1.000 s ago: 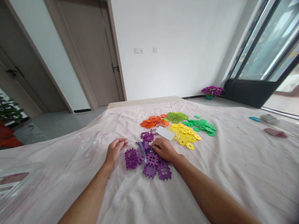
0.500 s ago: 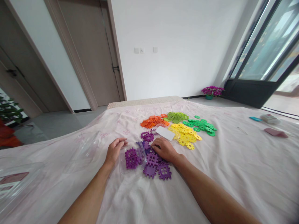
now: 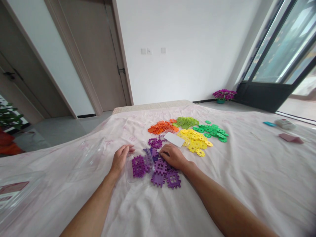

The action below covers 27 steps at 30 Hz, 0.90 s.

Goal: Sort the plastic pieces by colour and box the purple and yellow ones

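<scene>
A clear plastic box (image 3: 130,178) holds purple interlocking building pieces (image 3: 138,166). My left hand (image 3: 120,159) is beside its far left corner, fingers stretched to the right and slightly apart, with nothing visible in them. Right of the box lies a loose heap of square, notched purple building pieces (image 3: 173,179). Over the far part of this heap my right hand (image 3: 174,156) is curled, its fingers closed down on a purple piece, with the fingertips partly hidden. A white card (image 3: 174,139) lies just beyond the right hand.
Past the hands lie piles of orange pieces (image 3: 161,127), lime-green pieces (image 3: 186,122), yellow discs (image 3: 195,141) and green discs (image 3: 217,131). Clear plastic containers (image 3: 22,194) stand at left. A pink cloth (image 3: 290,138) and a white packet (image 3: 285,124) lie at right on the sheet (image 3: 247,184).
The view has tilted slightly, so everything sits a little higher in the picture. Both hands stay at nearly the same spots, and the piles look unchanged.
</scene>
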Each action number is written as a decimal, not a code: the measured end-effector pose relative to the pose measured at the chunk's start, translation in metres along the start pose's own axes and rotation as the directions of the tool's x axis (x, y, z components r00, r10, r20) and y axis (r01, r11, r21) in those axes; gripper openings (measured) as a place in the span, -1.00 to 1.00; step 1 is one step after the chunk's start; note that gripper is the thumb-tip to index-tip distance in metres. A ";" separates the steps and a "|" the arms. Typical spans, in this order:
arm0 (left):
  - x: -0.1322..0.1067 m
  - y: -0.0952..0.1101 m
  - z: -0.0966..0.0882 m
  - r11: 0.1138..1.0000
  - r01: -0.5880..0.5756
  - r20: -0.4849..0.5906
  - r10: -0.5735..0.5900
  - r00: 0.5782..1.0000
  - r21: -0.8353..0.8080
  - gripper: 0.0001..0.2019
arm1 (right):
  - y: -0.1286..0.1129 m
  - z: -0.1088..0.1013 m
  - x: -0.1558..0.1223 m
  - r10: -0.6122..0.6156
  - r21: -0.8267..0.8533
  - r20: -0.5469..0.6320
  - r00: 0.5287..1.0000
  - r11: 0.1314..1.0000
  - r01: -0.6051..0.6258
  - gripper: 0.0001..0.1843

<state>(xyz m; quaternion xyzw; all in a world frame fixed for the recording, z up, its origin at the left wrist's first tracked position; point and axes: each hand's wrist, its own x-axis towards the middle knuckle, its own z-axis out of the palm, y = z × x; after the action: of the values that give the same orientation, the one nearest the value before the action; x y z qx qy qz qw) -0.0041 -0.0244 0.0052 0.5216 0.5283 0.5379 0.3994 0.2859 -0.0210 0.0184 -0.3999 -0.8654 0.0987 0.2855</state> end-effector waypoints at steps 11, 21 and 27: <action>0.000 0.000 0.000 1.000 -0.008 0.013 0.008 1.000 0.016 -0.54 | -0.002 -0.001 0.001 0.003 -0.008 -0.001 1.000 1.000 -0.003 -0.82; -0.001 0.000 0.001 1.000 -0.004 0.022 0.004 1.000 0.008 -0.56 | 0.000 0.000 0.000 0.008 -0.006 -0.003 1.000 1.000 -0.008 -0.83; -0.001 0.000 0.001 1.000 -0.003 0.011 0.003 1.000 0.000 -0.55 | 0.000 0.000 0.001 0.008 -0.004 -0.001 1.000 1.000 -0.008 -0.82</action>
<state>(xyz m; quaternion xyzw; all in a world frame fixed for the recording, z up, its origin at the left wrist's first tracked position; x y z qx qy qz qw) -0.0034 -0.0249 0.0050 0.5254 0.5251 0.5356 0.4017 0.2853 -0.0206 0.0185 -0.4040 -0.8638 0.0981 0.2847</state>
